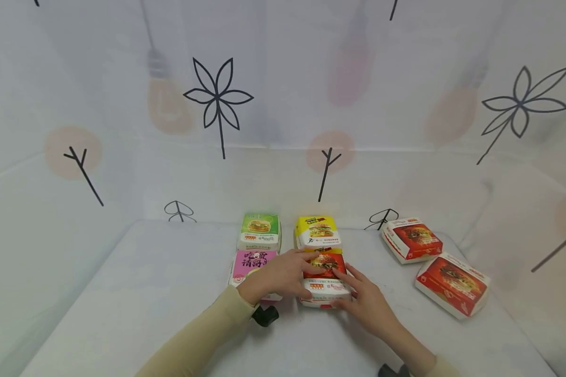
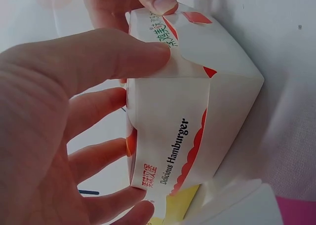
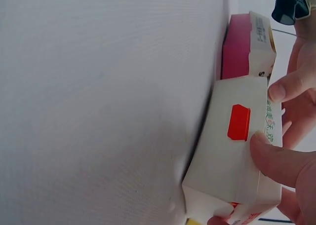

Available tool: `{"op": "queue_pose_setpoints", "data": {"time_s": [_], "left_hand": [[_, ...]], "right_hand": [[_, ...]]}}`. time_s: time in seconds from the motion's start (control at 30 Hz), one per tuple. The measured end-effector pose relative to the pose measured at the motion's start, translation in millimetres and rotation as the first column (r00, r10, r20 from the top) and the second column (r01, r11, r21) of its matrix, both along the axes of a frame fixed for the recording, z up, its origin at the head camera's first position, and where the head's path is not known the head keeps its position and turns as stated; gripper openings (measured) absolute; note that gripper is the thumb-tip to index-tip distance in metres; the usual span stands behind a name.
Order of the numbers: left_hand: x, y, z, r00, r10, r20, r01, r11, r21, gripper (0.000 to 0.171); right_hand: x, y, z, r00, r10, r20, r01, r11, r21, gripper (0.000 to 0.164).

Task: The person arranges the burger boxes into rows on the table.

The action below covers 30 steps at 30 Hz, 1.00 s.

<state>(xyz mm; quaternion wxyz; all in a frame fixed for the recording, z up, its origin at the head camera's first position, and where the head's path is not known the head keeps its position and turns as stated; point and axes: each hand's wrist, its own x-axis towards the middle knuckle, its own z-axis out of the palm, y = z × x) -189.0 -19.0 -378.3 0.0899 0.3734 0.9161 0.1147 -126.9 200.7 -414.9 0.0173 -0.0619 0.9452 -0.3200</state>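
A red and white hamburger box [image 1: 327, 288] lies on the table with both hands on it. My left hand [image 1: 285, 275] holds its left side, the thumb at the near corner and the fingers spread along the top edge. With the thumb on the near face and fingers at the right side, my right hand [image 1: 365, 303] grips the same box. The left wrist view shows "Delicious Hamburger" printed on the box's side [image 2: 173, 131]. A red tab [image 3: 239, 122] marks its near face. Right behind it sits a yellow and white hamburger box [image 1: 318, 233].
Left of the held box stands a pink box [image 1: 245, 264], partly hidden by my left hand, with a green box [image 1: 259, 230] behind it. Two more red boxes [image 1: 412, 241] lie askew at the right. A white patterned cloth [image 1: 283, 178] hangs behind the table.
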Motion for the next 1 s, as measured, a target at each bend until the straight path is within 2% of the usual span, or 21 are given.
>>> {"op": "queue_pose_setpoints", "data": {"time_s": [0.3, 0.53, 0.67, 0.8, 1.0], "left_hand": [[-1.3, -2.6, -1.0, 1.000, 0.009, 0.008, -0.009, 1.000, 0.019, 0.066], [-1.3, -1.8, -2.0, 1.000, 0.005, 0.011, -0.005, 1.000, 0.000, 0.068], [-0.8, -1.4, -2.4, 1.000, 0.010, 0.019, -0.010, 1.000, -0.008, 0.068], [-0.4, -2.1, -2.6, 1.000, 0.013, 0.024, -0.013, 1.000, -0.004, 0.067], [-1.1, -3.2, -3.3, 0.999, 0.011, 0.035, -0.011, 1.000, 0.005, 0.067]], "right_hand": [[-2.5, 1.1, 1.2, 1.000, 0.024, 0.004, -0.024, 1.000, -0.006, 0.075], [-6.4, 18.3, 2.1, 0.995, 0.091, 0.037, -0.086, 0.990, -0.110, 0.072], [-8.2, 29.8, 4.5, 0.992, 0.093, 0.082, -0.077, 0.980, -0.182, 0.067], [-10.3, 40.9, 14.0, 0.991, 0.051, 0.123, -0.026, 0.979, -0.203, 0.063], [-16.3, 67.2, 35.9, 0.995, 0.025, 0.100, -0.005, 0.980, -0.197, 0.065]]}}
